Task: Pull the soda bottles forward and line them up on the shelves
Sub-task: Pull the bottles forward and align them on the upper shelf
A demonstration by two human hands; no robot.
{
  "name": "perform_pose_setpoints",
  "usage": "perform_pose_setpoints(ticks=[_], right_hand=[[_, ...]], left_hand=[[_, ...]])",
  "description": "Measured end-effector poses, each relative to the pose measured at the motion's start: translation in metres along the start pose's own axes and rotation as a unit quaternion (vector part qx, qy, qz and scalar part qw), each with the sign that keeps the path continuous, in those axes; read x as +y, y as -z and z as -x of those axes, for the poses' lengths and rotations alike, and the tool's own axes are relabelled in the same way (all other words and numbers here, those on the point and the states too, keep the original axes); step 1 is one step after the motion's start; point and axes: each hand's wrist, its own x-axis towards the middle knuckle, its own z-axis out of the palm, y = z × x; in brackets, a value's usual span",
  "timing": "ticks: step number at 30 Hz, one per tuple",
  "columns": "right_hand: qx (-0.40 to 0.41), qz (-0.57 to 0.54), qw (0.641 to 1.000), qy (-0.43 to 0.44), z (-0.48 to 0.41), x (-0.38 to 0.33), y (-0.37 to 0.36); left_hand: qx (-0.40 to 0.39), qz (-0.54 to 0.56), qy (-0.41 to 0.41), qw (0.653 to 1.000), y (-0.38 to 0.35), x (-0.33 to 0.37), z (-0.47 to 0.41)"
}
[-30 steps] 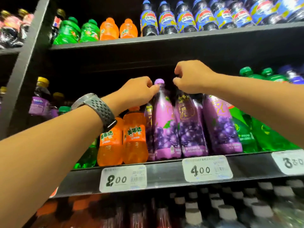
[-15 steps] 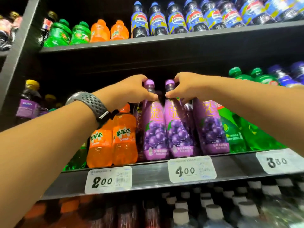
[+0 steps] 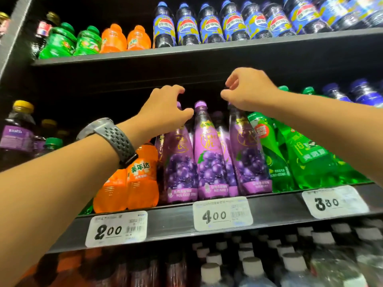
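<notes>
Three purple bottles (image 3: 209, 166) are lined up under the fingers (image 3: 174, 90) | left hand (image 3: 163, 112) is held loosely curled, nothing gripped | right hand (image 3: 250, 90) grip cannot be told | green bottles (image 3: 300, 158) right of fingers are judged pending

Upright, side by side at the front edge of the middle shelf (image 3: 172, 222): three purple grape soda bottles (image 3: 209, 162), more behind, orange bottles (image 3: 143, 177) left, green bottles (image 3: 306, 160) right

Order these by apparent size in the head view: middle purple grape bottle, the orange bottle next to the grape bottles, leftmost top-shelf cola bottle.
1. grape bottle
2. orange bottle
3. cola bottle; farther away, so true size is unsure.
</notes>
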Motion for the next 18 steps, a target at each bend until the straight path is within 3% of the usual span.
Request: perform_pose_setpoints(ticks=[6,10,18], right_hand=[[-0.113,0.08,0.989,-0.048,0.011,0.027,0.002],[-0.152,0.063,0.985,-0.052,0.015,0.031,-0.002],[-0.144,0.041,0.988,-0.048,0.023,0.027,-0.011]], left_hand=[[0.0,-0.106,-0.089,0.99,-0.016,0.03,-0.003],[0.016,-0.058,-0.145,0.988,-0.025,0.054,-0.002],[-0.011,0.036,-0.075,0.996,-0.038,0.077,-0.013]])
